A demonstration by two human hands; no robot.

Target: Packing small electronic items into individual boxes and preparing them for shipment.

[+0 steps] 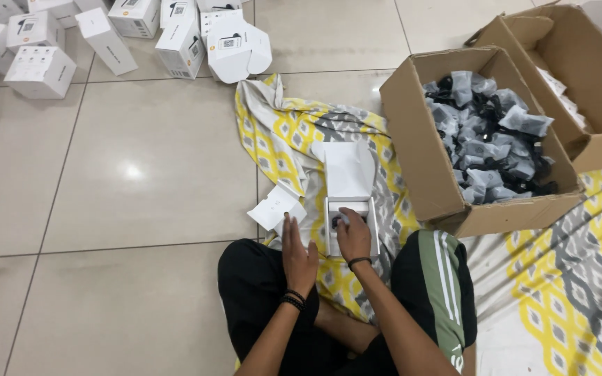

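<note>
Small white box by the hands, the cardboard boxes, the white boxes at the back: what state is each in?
Small white box: open, lid up.
Right hand: fingers inside it.
Left hand: flat, holding nothing.
Cardboard box: open, full of bagged dark items.
Second cardboard box: open.
White boxes: mostly shut.

Home floor, tiles (pixel 141 174), stacked white boxes (pixel 40 69)
</note>
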